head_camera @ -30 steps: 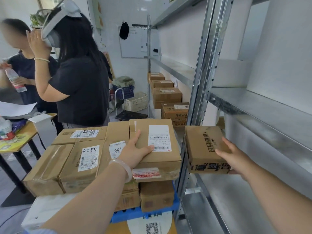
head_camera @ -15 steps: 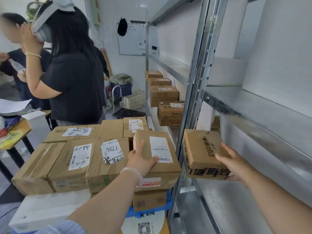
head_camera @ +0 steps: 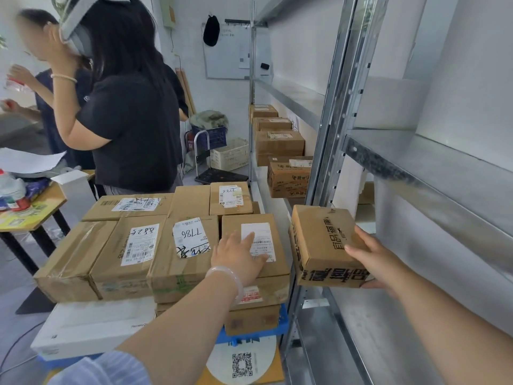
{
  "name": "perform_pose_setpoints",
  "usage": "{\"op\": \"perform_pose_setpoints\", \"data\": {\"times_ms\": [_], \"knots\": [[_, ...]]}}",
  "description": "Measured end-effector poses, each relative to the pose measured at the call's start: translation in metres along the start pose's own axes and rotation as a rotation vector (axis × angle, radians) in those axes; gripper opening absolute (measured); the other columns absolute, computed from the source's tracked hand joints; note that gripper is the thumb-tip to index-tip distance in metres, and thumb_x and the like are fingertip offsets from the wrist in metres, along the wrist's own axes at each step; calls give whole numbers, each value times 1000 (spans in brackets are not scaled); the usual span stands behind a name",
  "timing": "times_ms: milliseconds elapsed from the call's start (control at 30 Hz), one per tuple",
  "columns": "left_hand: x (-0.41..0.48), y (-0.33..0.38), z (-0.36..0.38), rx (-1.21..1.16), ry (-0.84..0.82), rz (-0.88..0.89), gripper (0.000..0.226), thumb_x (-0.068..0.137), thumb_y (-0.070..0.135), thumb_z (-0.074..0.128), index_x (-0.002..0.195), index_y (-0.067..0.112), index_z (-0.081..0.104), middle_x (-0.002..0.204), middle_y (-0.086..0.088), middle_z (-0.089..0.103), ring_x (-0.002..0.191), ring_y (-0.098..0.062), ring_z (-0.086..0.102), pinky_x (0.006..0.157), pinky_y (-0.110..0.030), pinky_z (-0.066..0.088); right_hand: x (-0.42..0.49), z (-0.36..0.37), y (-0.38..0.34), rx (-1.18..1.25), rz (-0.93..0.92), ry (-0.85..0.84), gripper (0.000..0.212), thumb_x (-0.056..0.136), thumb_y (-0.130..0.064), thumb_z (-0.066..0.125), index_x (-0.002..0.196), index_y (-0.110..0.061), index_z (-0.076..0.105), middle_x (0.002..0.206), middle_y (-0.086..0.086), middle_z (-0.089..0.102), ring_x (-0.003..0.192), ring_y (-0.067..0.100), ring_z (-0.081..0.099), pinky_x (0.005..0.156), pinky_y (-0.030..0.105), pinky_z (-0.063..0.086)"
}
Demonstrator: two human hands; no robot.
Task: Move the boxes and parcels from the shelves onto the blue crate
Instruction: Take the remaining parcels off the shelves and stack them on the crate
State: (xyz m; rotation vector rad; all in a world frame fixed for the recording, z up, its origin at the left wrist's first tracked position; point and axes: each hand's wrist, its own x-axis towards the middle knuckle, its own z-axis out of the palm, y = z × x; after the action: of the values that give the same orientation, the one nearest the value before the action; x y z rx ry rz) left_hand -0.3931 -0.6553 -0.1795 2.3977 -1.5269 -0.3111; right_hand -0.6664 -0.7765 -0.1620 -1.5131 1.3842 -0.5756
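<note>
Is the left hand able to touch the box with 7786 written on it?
Probably yes. The left hand lies flat on the labelled box just beside the 7786 box, with nothing between them; the right hand holds the printed box.

The left hand [head_camera: 238, 257] is wearing a pale glossy bangle [head_camera: 226, 279]; a blue-striped sleeve [head_camera: 111, 368] is showing farther up the arm from the bangle.

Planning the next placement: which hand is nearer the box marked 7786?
Left. The left hand rests flat on the labelled box beside the 7786 box; the right hand grips the printed box farther right, at the shelf post.
</note>
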Motion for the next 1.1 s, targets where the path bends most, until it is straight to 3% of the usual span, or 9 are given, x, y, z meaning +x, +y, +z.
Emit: {"op": "perform_pose_setpoints", "data": {"times_ms": [167, 500, 667, 767, 967, 1100], "knots": [[-7, -7, 5, 227, -117, 65, 76, 83, 78, 25, 149, 45, 9, 162, 5, 3, 147, -24, -4, 115, -54, -4, 3, 7, -7, 21, -10, -26, 68, 86, -46, 66, 138, -63, 26, 112, -17, 45, 93, 13, 58, 64, 41, 60], [-4, -8, 0, 277, -168, 38, 74, 86, 76, 21, 150, 45, 2, 162, 5, -3, 147, -24, -7, 115, -57, -3, 6, 11, -26, 8, -50, -27, 68, 86, -44, 67, 137, -64, 26, 136, -10, 43, 99, 16, 57, 65, 39, 58], [-4, -7, -1, 275, -174, 41, 74, 86, 76, 20, 150, 45, 0, 162, 5, -4, 147, -24, -8, 115, -57, -3, 5, 6, -34, 12, -74, -10, 68, 86, -46, 66, 138, -63, 26, 134, -11, 43, 102, 15, 55, 76, 48, 58], [-4, -7, -2, 263, -182, 41, 73, 87, 76, 21, 150, 44, 1, 162, 5, -3, 147, -24, -7, 115, -58, -2, 2, 6, -38, 2, -80, -13, 68, 86, -45, 66, 138, -63, 25, 137, -11, 45, 102, 16, 58, 75, 46, 58], [-4, -5, -11, 122, -60, 17, 68, 91, 71, 18, 150, 43, 1, 162, 6, 1, 148, -19, 0, 117, -53, 1, -1, 6, -48, -83, -138, -14, 70, 85, -49, 65, 139, -62, 23, 144, -10, 41, 113, 22, 55, 94, 50, 50], [-2, -1, -25, 18, 30, 46, 66, 89, 71, 13, 149, 46, 1, 162, 6, 4, 148, -19, 3, 118, -51, 4, -3, 6, -60, -49, -129, -1, 68, 85, -51, 64, 140, -60, 25, 135, -9, 44, 105, 18, 55, 86, 50, 54]]}}
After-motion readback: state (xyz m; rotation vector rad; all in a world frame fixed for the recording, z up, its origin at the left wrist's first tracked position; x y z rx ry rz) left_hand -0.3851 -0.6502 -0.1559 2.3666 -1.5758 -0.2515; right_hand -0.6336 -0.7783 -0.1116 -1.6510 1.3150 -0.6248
